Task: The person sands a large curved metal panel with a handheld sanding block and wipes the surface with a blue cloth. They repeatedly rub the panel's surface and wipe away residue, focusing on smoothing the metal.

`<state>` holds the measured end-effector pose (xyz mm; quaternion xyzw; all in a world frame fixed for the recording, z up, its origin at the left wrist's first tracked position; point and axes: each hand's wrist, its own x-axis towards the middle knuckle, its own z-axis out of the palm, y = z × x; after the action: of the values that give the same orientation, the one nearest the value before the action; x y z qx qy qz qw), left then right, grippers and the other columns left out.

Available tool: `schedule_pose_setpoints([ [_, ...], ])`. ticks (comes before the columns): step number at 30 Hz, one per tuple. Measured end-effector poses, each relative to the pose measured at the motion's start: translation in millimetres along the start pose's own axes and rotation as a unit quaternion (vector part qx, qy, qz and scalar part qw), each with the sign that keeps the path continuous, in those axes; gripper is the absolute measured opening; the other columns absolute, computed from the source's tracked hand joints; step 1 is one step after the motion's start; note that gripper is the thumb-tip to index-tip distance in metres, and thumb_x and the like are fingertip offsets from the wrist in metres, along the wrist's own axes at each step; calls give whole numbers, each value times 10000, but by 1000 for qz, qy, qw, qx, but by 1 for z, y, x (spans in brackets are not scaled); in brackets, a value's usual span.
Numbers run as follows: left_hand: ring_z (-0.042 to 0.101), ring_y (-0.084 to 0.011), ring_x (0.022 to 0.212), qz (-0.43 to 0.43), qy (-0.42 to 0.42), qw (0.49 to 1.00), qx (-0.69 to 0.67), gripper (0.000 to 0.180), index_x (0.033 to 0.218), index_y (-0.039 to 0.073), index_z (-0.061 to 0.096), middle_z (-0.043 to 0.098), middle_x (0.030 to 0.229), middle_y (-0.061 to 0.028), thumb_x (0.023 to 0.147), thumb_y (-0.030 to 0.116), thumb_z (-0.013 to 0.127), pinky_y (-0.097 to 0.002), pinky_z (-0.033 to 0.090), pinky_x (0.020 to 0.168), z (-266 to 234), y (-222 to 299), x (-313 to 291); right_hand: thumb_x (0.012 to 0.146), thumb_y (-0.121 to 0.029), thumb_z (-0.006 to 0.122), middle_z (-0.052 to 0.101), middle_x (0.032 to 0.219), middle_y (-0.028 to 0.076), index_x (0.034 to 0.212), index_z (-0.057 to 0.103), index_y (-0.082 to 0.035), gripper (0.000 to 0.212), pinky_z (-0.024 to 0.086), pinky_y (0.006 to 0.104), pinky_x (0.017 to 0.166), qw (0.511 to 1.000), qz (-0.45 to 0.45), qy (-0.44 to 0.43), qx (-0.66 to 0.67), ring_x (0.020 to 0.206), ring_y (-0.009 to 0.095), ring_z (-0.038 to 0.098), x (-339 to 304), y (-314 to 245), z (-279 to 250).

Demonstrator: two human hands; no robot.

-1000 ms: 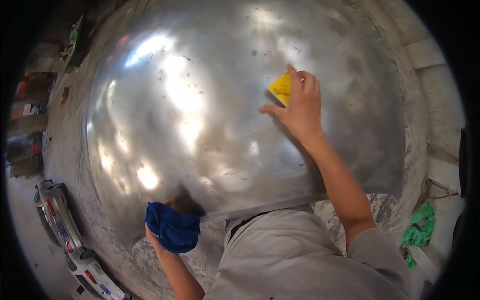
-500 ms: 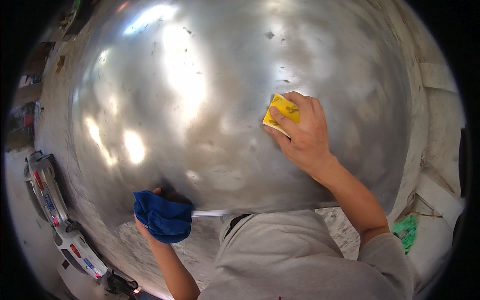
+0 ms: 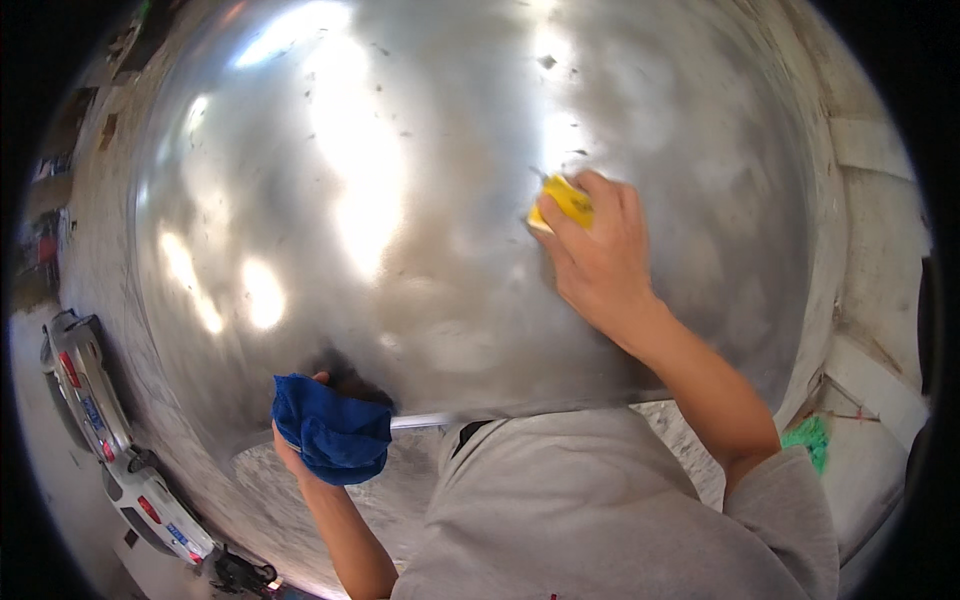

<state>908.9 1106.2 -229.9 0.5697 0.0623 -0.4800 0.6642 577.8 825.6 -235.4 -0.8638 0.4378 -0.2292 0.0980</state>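
Note:
A large, curved, shiny grey metal panel (image 3: 470, 290), like a car body panel, fills the middle of the view, with small dark specks on it. My right hand (image 3: 605, 255) presses a small yellow foam pad (image 3: 566, 203) to the panel right of its middle. Thumb and fingers are closed around the pad's sides; its underside is hidden. At the panel's near left edge, my left hand (image 3: 288, 452) holds a folded blue cloth (image 3: 330, 430). The cloth covers most of that hand, with a fingertip showing above it.
White cars (image 3: 150, 500) stand at the lower left. A green mesh bundle (image 3: 808, 440) lies at the right beside pale boards (image 3: 875, 380). My body, in a grey shirt (image 3: 600, 510), is close against the panel's near edge. Dark clutter sits along the far left.
My right hand has moved slightly up the panel with the yellow pad, which now looks more tilted or squeezed. The left hand and blue cloth stay nearly in place; the view has shifted slightly.

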Motion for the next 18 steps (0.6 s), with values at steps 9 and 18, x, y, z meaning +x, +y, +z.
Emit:
schedule_pose_setpoints([
  [9,651,-406,1206,-17,-8,1000,0,614,1362,18,657,679,1359,-266,1102,465,327,-504,514,1114,-10,2,5,829,-89,837,616,1218,198,1162,768,-84,340,487,451,869,1000,4,23,0,1054,379,566,-5,1,2],
  [18,644,-388,1239,-13,-41,999,-9,613,1397,-17,618,663,1378,-277,1107,445,337,-487,508,1122,-10,0,5,798,-95,810,614,1212,166,1121,757,-80,327,480,467,854,1000,8,26,-11,1036,369,566,-6,-1,0],
])
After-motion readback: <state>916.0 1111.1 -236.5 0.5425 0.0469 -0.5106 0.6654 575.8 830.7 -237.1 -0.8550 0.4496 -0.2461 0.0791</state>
